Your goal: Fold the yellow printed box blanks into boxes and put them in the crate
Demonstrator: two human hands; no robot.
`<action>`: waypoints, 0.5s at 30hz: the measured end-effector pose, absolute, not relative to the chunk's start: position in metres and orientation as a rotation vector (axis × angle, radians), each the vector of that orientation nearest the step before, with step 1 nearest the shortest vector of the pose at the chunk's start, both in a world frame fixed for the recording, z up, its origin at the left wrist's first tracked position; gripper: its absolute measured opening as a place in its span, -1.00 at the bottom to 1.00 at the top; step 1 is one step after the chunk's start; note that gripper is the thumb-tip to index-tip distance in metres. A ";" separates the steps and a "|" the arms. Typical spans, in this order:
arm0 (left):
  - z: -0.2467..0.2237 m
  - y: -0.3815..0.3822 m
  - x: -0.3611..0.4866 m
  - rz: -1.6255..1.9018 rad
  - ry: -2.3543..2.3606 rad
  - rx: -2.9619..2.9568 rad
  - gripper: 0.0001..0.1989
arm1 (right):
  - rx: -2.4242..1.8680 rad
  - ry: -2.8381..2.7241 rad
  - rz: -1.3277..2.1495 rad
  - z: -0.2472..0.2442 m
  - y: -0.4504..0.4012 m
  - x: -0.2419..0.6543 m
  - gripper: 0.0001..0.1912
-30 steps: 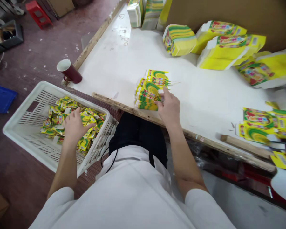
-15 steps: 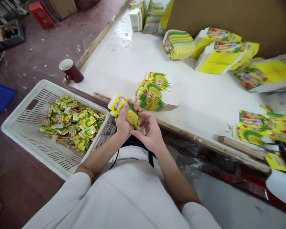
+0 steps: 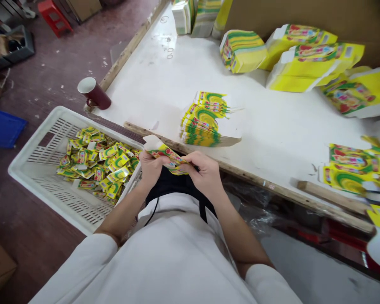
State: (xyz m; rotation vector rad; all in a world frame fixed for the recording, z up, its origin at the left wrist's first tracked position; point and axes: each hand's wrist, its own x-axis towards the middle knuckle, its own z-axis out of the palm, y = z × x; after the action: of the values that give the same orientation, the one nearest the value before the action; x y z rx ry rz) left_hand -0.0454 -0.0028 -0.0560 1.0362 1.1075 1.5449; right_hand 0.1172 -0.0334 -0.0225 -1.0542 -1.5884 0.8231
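Between my hands, just off the table's edge, is a yellow and green printed cardboard box [image 3: 168, 154], its shape partly hidden by my fingers. At its left end my left hand [image 3: 151, 169] is closed, with the thumb along the face and a white flap sticking out above. My right hand [image 3: 204, 171] pinches the right end between thumb and fingers. A fanned stack of flat printed cartons [image 3: 201, 124] lies on the table just beyond my hands. Left of me, a white plastic crate [image 3: 34, 185] holds many small folded boxes [image 3: 106, 162].
On the white table [image 3: 139, 93], stacked yellow cartons [image 3: 307, 65] stand by a cardboard sheet [image 3: 291, 14]. A maroon mug [image 3: 98, 95] sits at the left corner. More flat cartons [image 3: 351, 164] lie at right, beside a wooden strip [image 3: 332, 197]. A red stool [image 3: 55, 17] stands on the floor.
My hands have moved apart to opposite ends of the box, which has turned so its face is tilted and bent. The view has shifted slightly.
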 end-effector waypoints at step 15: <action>0.011 -0.002 -0.067 0.411 1.138 2.077 -0.18 | -1.181 -1.653 0.317 -0.020 -0.039 0.132 -0.45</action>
State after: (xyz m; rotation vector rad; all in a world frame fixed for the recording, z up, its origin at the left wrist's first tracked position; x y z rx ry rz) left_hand -0.0673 -0.0018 0.0109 2.0773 1.1383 0.4114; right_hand 0.1322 -0.0389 -0.0201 -1.1812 -1.6534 0.3167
